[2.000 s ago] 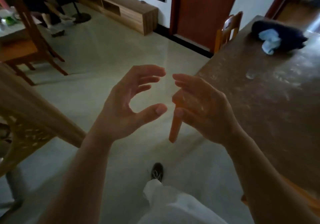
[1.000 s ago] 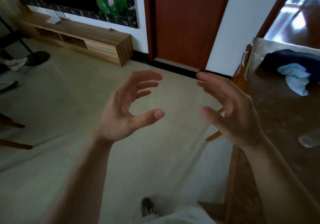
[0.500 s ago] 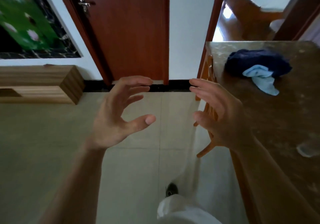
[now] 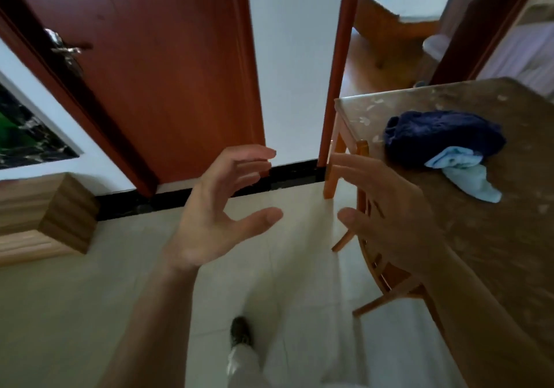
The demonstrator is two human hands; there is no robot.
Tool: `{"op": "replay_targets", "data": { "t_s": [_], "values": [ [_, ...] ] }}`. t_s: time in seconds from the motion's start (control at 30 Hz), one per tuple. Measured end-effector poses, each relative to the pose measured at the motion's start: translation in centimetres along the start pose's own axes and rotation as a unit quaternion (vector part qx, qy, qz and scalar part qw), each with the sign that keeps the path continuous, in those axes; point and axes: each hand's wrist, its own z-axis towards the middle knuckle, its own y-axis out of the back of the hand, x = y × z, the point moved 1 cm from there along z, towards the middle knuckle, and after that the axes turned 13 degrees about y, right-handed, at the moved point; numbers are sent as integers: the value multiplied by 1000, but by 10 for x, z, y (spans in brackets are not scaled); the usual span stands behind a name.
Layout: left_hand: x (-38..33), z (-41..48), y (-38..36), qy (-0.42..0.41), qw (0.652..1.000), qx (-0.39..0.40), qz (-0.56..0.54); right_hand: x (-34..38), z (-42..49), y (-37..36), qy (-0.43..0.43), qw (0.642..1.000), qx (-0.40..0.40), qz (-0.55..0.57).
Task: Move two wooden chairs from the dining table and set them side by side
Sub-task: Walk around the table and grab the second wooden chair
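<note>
A wooden chair (image 4: 378, 270) is tucked against the left edge of the brown dining table (image 4: 494, 237); its curved back and splayed legs show, its seat is hidden under the table. My right hand (image 4: 386, 216) hovers open just in front of the chair's back, partly covering it, touching nothing that I can see. My left hand (image 4: 221, 210) is held up open over the floor, left of the chair, fingers spread and curled. No other chair shows in the head view.
A dark blue cloth (image 4: 440, 135) and a light blue cloth (image 4: 467, 177) lie on the table. A red-brown door (image 4: 168, 72) and white wall stand ahead, a doorway (image 4: 389, 27) opens behind the table, a low wooden cabinet (image 4: 45, 216) sits left. My foot (image 4: 239, 332) is on pale floor tiles.
My view has swung right and moved closer to the table's corner and the door. The chair's back has come nearer to my right hand. Both hands stay open and apart.
</note>
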Motion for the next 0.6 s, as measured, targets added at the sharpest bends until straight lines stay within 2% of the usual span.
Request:
{"op": "replay_targets", "data": {
  "t_s": [0.13,0.27,0.4,0.47,0.6],
  "values": [
    [31,89,20,-14,997,75,1,-25,38,-9,-56,996,-50,-52],
    [42,172,16,-19,982,190,13,-27,64,-7,-125,977,-174,-23],
    [57,240,-27,-56,944,325,7,-41,51,3,-197,943,-268,-13],
    [70,266,-57,-64,926,373,21,-49,34,10,-236,921,-305,-55],
    [109,311,-134,-79,867,469,150,-79,2,20,-336,880,-296,-159]
  ]
}}
